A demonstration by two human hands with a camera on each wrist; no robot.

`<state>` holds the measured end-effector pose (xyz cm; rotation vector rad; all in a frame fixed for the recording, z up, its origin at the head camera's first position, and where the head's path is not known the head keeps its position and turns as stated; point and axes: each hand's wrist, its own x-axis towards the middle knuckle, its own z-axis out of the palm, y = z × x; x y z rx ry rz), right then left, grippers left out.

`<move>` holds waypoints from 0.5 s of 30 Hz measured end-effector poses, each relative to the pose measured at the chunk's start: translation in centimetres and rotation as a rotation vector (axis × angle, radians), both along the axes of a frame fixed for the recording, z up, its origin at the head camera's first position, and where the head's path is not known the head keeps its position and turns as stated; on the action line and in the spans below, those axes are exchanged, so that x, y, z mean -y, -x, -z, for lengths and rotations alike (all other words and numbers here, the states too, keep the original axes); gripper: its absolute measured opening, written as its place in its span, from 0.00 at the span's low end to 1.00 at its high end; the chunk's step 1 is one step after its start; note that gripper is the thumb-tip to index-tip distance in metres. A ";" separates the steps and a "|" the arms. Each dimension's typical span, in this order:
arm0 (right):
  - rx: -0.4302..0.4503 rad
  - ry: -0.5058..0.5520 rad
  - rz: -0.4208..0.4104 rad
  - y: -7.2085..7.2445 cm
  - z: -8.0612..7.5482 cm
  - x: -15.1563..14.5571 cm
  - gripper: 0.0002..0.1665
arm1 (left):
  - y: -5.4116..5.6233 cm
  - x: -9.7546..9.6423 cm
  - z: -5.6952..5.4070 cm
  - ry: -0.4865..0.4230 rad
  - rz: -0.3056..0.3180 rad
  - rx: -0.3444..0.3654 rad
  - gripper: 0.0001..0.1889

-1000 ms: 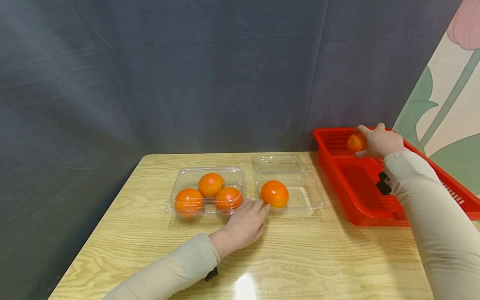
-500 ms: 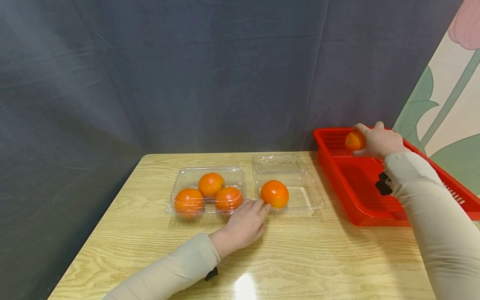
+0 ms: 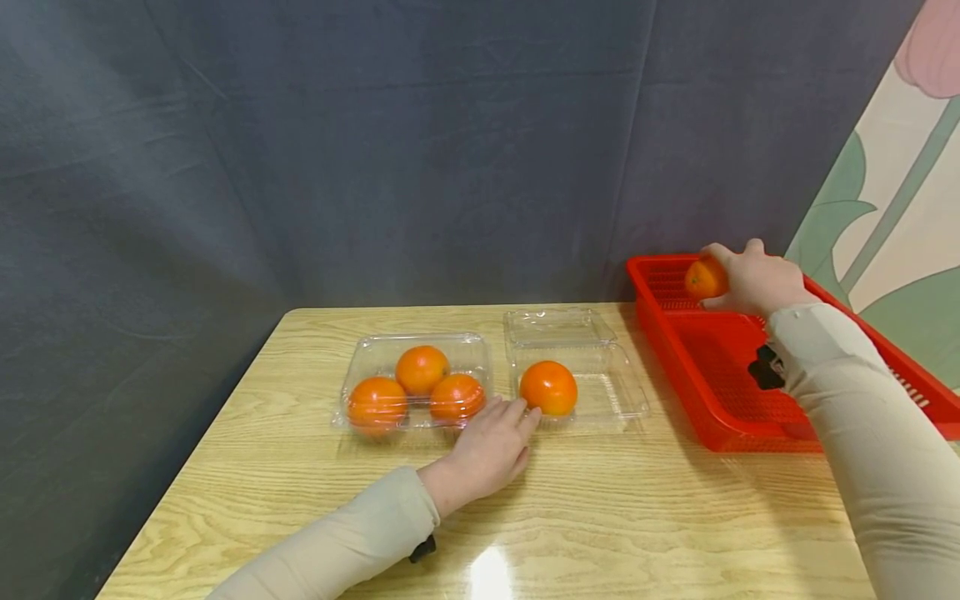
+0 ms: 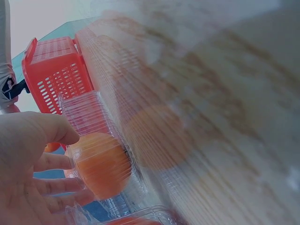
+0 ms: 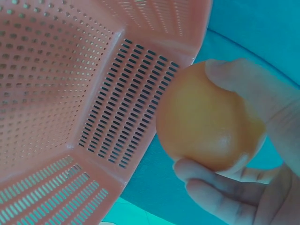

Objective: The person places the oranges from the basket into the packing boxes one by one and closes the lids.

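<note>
My right hand (image 3: 757, 279) grips an orange (image 3: 707, 277) over the far end of the red plastic basket (image 3: 738, 437). The right wrist view shows thumb and fingers wrapped around the orange (image 5: 206, 117), right by the basket's slotted wall (image 5: 122, 105). My left hand (image 3: 487, 450) has its fingers outstretched at the front edge of an open clear clamshell box (image 3: 600, 392). Its fingertips lie right by a single orange (image 3: 549, 388) in that box's left part. In the left wrist view, the clear wall overlaps this orange (image 4: 103, 164).
To the left, a second clear clamshell box (image 3: 375, 354) holds three oranges and its lid is down. Both boxes stand side by side on the wooden table (image 3: 600, 517). A dark curtain (image 3: 450, 167) hangs behind the table, and a flower-patterned surface (image 3: 900, 208) is at right.
My right hand has shifted slightly left and up with the orange in its grip. The left hand has stayed in place, and both boxes are unmoved.
</note>
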<state>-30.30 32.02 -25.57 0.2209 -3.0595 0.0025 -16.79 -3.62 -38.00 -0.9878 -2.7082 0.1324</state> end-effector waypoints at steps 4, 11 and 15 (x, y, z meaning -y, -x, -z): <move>0.006 0.004 -0.005 -0.1 -0.1 0.2 0.43 | 0.0 0.0 0.0 -0.004 0.004 -0.006 0.27; 0.000 0.001 -0.009 -0.4 -0.2 0.3 0.43 | 0.1 -0.1 0.2 -0.007 0.016 -0.026 0.26; -0.013 -0.003 -0.013 -0.5 -0.4 0.3 0.43 | 0.1 -0.2 0.2 -0.007 0.015 -0.029 0.26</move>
